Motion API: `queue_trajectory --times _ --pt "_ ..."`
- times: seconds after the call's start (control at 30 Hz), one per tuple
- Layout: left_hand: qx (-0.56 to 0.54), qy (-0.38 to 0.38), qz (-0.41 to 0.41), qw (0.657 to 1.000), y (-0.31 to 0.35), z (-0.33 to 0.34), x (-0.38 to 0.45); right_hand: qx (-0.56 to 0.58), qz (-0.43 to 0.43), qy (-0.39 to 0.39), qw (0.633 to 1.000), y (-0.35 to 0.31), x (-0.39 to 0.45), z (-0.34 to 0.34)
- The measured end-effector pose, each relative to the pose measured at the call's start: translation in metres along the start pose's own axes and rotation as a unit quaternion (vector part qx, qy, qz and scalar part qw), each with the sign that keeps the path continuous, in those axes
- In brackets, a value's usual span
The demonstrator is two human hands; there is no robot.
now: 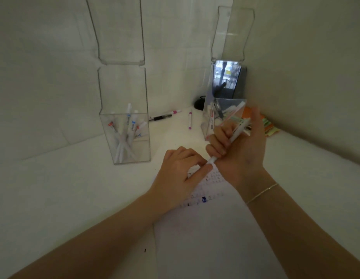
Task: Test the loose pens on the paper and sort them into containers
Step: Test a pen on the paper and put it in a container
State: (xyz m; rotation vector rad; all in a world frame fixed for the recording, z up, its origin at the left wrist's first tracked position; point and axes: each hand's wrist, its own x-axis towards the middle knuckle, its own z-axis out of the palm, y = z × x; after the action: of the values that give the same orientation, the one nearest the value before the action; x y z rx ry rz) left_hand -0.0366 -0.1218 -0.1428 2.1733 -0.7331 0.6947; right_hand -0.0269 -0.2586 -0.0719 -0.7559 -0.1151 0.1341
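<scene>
Head: 2 containers [124, 135] (3 loose pens [190, 120]).

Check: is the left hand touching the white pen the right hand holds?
Touching. The head view shows the left hand pinching the lower end of the white pen, gripped in the right hand.

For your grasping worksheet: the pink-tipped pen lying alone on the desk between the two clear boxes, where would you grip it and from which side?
Pinch the pink-tipped pen at mid-barrel, coming from above. It lies flat with bare desk on both long sides, so fingers can close across its narrow width; the ends are probably less balanced.
</scene>
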Motion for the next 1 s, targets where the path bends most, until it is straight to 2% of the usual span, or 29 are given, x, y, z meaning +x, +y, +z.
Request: queue_trajectory --times 0.27,0.37,0.4,0.43,0.5,0.53,0.57,0.6,0.67,0.73,0.8,0.9,1.0 --pt "-0.01 0.003 0.004 1.0 -0.003 0.003 -0.003 -0.056 0.005 0.002 0.998 0.003 0.006 0.007" --pt "-0.008 0.013 -0.019 1.0 -0.007 0.003 -0.001 -0.123 -0.016 0.045 0.991 0.006 0.008 0.011" --pt "-0.013 0.017 -0.031 0.999 -0.008 0.002 0.0 -0.197 -0.037 0.072 0.977 0.008 0.01 0.013" --pt "-0.021 0.02 -0.046 0.999 -0.008 0.0 0.0 -0.314 -0.058 0.1 0.942 0.007 0.012 0.015" --pt "-0.041 0.015 -0.083 0.996 -0.007 -0.002 0.0 -0.54 -0.104 0.132 0.825 0.001 0.015 0.022" --pt "-0.043 0.008 -0.102 0.994 -0.006 -0.001 0.0 -0.585 -0.133 0.131 0.789 -0.004 0.017 0.03" --pt "-0.037 -0.002 -0.12 0.992 -0.006 -0.001 -0.001 -0.59 -0.162 0.123 0.782 -0.01 0.017 0.042" --pt "-0.023 -0.017 -0.135 0.99 -0.008 -0.001 -0.002 -0.558 -0.192 0.11 0.8 -0.018 0.019 0.058" --pt "0.008 -0.05 -0.147 0.988 -0.01 0.001 -0.002 -0.452 -0.237 0.053 0.858 -0.03 0.024 0.094" --pt "0.025 -0.081 -0.136 0.987 -0.009 0.0 -0.003 -0.423 -0.239 -0.023 0.874 -0.033 0.036 0.128" --pt "0.038 -0.103 -0.118 0.987 -0.007 0.0 -0.005 -0.463 -0.247 -0.071 0.848 -0.02 0.054 0.151" --pt "0.045 -0.107 -0.112 0.987 -0.006 0.0 -0.006 -0.567 -0.279 -0.109 0.768 0.012 0.08 0.167" --pt "0.044 -0.092 -0.097 0.99 -0.005 0.0 -0.006 -0.664 -0.23 -0.154 0.695 0.038 0.095 0.173"
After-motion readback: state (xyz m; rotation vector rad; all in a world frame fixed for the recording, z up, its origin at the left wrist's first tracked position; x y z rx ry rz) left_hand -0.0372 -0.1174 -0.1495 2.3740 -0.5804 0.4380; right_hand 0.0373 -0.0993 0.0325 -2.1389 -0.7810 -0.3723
